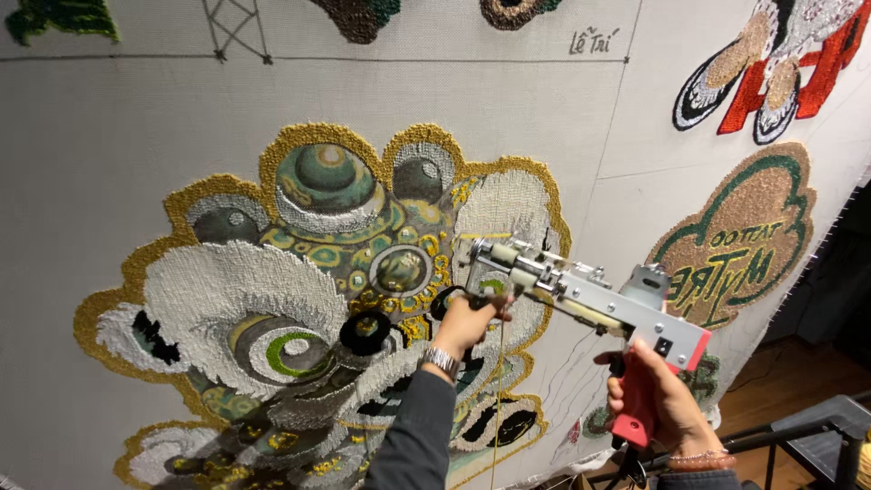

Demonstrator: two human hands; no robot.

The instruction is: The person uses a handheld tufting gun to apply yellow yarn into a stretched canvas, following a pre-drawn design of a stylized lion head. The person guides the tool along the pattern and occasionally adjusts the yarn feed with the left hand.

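Head view: we note our right hand (655,392) clenched round the tufting gun (588,299) by its red handle; our left hand (467,324) grips its front handle; needle against the tufted lion-head panel (299,299), tufting at three o'clock of centre; steady pressure needed.

A silver metal tufting gun (581,295) with a red pistol grip at its lower right end and thin yellow yarn hanging beneath it slants up to the left, its front tip pressed to the grey stretched cloth (109,163) within the half-finished white, gold and green tufted design (299,299).
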